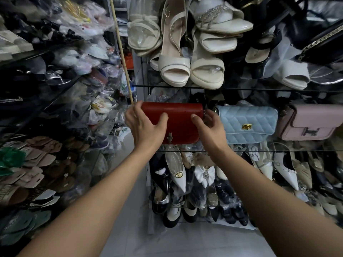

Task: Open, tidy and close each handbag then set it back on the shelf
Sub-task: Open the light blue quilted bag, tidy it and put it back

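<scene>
A red handbag [178,123] stands at the left end of a glass shelf [278,151], its flap down and its metal clasp [169,139] facing out. The left hand [143,125] grips its left end, thumb on the front and fingers curled behind. The right hand [209,127] holds its right end the same way. A blue handbag [246,123] is just beside it, then a pink handbag [308,123].

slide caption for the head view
Left hand and right hand hold the red bag beside the blue bag.
</scene>
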